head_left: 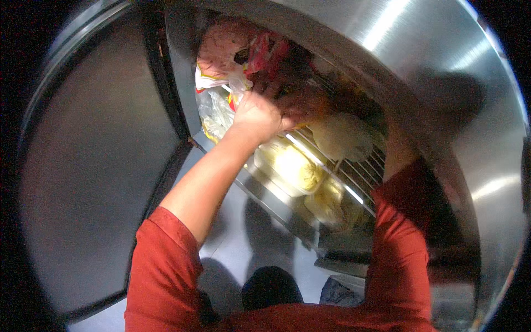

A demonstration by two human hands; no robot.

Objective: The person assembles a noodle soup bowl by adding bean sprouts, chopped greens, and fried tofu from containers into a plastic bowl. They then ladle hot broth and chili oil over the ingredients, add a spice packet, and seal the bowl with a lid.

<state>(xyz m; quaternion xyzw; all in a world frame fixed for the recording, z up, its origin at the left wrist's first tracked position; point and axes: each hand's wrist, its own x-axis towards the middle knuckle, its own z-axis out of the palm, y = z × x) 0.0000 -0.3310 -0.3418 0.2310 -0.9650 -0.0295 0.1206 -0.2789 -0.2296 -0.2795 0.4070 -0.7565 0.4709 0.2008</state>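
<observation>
My left hand (259,117) reaches into an open steel refrigerator, its back toward me. It is against a white plastic bag (239,83) with red and yellow edges; its fingers are mostly hidden among dark, shadowed items. Behind it lie a large pink package (224,48) and a crumpled red bag (266,52). My right forearm (399,157) goes into the shadowed right side of the refrigerator, where the hand cannot be made out. Between my arms, a clear bag (343,137) rests on the wire shelf (362,172). Below the shelf sits a tub of something pale yellow (290,169).
The refrigerator door (94,160) stands swung out on my left. A curved-looking steel front (431,39) borders the right. More clear bags (217,116) lie at the opening's left edge, and a yellowish bag (327,206) lies low. A dark bag (338,292) is near the floor.
</observation>
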